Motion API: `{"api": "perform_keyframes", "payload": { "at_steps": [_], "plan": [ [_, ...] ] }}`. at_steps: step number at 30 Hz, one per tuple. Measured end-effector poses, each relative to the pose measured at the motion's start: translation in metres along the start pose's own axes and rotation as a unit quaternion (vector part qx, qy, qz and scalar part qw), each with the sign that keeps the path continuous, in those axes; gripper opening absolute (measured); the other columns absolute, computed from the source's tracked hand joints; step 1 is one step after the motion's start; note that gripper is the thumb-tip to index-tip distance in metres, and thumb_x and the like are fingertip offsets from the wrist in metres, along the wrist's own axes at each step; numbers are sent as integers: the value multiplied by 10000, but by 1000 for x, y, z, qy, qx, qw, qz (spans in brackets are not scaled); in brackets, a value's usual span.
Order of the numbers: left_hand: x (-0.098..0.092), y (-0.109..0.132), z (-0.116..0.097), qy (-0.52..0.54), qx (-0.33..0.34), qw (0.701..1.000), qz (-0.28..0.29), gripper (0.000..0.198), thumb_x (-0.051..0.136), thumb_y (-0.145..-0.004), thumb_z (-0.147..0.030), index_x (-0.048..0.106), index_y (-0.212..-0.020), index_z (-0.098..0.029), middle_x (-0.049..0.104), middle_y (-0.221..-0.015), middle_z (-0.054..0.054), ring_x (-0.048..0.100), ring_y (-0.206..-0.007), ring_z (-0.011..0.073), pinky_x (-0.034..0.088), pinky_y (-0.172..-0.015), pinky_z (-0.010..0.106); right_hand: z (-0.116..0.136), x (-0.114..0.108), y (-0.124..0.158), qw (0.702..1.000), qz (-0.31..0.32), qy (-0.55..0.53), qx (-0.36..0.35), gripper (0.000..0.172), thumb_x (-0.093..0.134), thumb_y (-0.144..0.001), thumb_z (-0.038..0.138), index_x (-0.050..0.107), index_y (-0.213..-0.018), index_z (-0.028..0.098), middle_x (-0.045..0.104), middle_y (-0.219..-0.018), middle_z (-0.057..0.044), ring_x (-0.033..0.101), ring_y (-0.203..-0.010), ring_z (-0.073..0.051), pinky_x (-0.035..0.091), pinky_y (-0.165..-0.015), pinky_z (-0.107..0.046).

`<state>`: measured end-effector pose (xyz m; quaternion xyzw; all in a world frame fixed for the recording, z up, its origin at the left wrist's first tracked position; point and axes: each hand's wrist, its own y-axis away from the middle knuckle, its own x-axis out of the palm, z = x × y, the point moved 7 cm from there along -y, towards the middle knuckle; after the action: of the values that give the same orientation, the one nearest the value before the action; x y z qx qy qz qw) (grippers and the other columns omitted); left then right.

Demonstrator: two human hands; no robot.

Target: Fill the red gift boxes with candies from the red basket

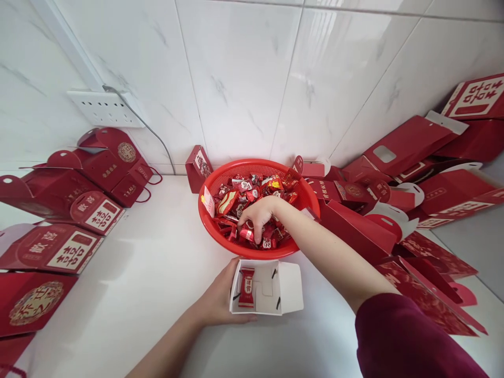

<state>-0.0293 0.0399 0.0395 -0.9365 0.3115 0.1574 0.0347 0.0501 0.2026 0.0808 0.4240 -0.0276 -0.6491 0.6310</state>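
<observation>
My left hand (220,296) grips a small open box (289,289) from its left side, fingers behind and thumb along the near edge. The box is white inside, and its flap hangs out to the right. One red wrapped candy (247,287) lies in its left part. Just beyond it stands a red plastic basket (208,226) heaped with wrapped candies (242,185). My right hand (260,214) reaches down into this heap, thumb and fingers curled around a pinkish-red wrapped candy (247,234). Some of its fingertips are hidden among the wrappers.
Red gift boxes (71,247) line the left side of the white table (157,273). More boxes (409,142) are piled along the right. A small red box (199,168) stands behind the basket against the tiled wall. A socket strip (104,108) with a grey cable is mounted at left.
</observation>
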Motion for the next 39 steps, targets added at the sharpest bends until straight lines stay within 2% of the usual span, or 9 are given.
{"api": "perform_keyframes", "payload": {
  "at_steps": [3, 6, 8, 11, 13, 19, 30, 35, 39],
  "plan": [
    [0, 0, -1, 3, 6, 1000, 1, 960, 850, -654, -398, 302, -1426, -242, 467, -1419, 138, 485, -1288, 353, 420, -1075, 476, 8, -1, 9, 998, 6, -42, -53, 569, 895, -530, 315, 757, -1055, 143, 738, -878, 40, 649, -851, -167, 451, -758, -196],
    [0, 0, -2, -9, 10, 1000, 0, 983, 851, -656, -398, 280, -1441, -241, 465, -1421, 140, 489, -1287, 349, 420, -1079, 475, 10, -6, 16, 995, -26, -59, -75, 556, 888, -537, 277, 751, -1052, 117, 746, -932, 18, 647, -881, -168, 448, -783, -196],
    [0, 0, -3, -15, 18, 1000, 0, 995, 849, -657, -406, 272, -1449, -234, 460, -1425, 145, 491, -1286, 348, 415, -1086, 476, 8, -7, 19, 994, -40, -68, -79, 521, 861, -597, 290, 738, -1069, 108, 749, -961, -4, 653, -885, -170, 455, -776, -200],
    [0, 0, -3, -19, 28, 999, 1, 999, 849, -659, -418, 270, -1452, -234, 444, -1439, 145, 478, -1305, 348, 401, -1104, 476, 3, -10, 23, 992, -67, -82, -66, 433, 761, -751, 411, 732, -1053, 101, 750, -922, -30, 661, -812, -165, 471, -719, -217],
    [1, 0, -3, -22, 28, 999, 1, 1001, 849, -660, -418, 265, -1453, -238, 442, -1440, 145, 476, -1307, 346, 402, -1105, 478, -2, -11, 23, 991, -90, -83, -56, 434, 698, -811, 471, 738, -1036, 103, 749, -887, -37, 658, -771, -162, 475, -703, -228],
    [1, -1, 0, -19, 20, 1000, 5, 998, 850, -661, -408, 263, -1452, -244, 456, -1425, 143, 497, -1281, 339, 421, -1086, 473, -5, -16, 20, 987, -144, -59, -44, 386, 736, -780, 449, 768, -976, 118, 755, -874, -34, 653, -798, -171, 460, -754, -235],
    [2, -2, 2, -30, 23, 999, 8, 1007, 845, -660, -437, 243, -1446, -256, 447, -1418, 133, 491, -1287, 336, 417, -1092, 485, -7, -16, 16, 987, -159, 3, -9, 345, 718, -790, 442, 767, -917, 125, 702, -739, -17, 580, -665, -149, 407, -655, -239],
    [2, -1, 2, -31, 25, 999, 7, 1011, 848, -658, -441, 236, -1444, -267, 444, -1415, 126, 491, -1284, 334, 421, -1086, 480, -6, -17, 15, 986, -164, 13, -24, 282, 722, -775, 354, 754, -955, 138, 715, -830, -13, 594, -741, -154, 412, -697, -229],
    [2, -1, 1, -35, 24, 999, 6, 988, 843, -664, -445, 254, -1434, -258, 439, -1416, 131, 486, -1287, 338, 415, -1091, 490, -5, -17, 16, 986, -158, 8, -51, 295, 735, -769, 354, 753, -979, 147, 720, -884, -6, 599, -790, -149, 414, -735, -220]
  ]
}}
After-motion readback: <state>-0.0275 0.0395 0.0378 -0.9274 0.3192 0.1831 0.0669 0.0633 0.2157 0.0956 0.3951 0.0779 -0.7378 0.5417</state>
